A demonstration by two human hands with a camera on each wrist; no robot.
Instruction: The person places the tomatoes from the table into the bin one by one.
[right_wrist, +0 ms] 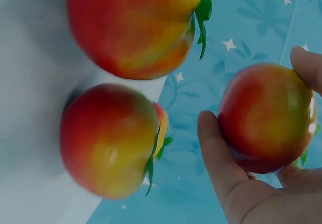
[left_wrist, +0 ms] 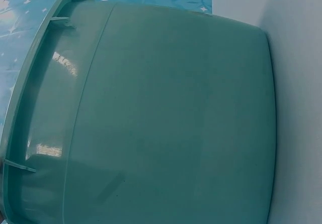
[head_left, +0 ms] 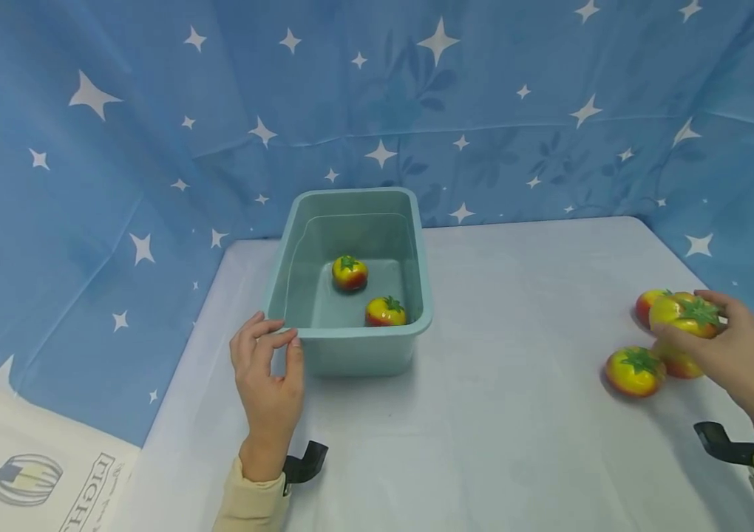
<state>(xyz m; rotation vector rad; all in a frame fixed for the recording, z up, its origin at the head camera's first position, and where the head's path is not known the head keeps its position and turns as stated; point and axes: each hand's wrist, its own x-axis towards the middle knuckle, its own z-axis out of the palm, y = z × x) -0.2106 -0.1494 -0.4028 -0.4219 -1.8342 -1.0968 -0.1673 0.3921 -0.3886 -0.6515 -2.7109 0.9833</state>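
My right hand (head_left: pixel 736 347) grips a red-and-yellow toy tomato (head_left: pixel 683 314) with a green leafy top, lifted above others on the table. In the right wrist view, thumb and fingers hold this tomato (right_wrist: pixel 266 118) from opposite sides. Close to it lie another tomato (head_left: pixel 633 373), one partly hidden behind (head_left: pixel 646 304) and one below the hand (head_left: pixel 683 366). Toward the left, my left hand (head_left: pixel 267 377) holds the near-left corner of a green plastic bin (head_left: pixel 357 353) by its rim. Inside the bin sit two more tomatoes, a rear one (head_left: pixel 350 273) and a front one (head_left: pixel 386 311).
A white tabletop (head_left: pixel 510 414) lies beneath everything. Blue fabric with white stars (head_left: pixel 377 89) hangs behind and at the sides. At lower left is a cream cloth with a printed lamp (head_left: pixel 24 480).
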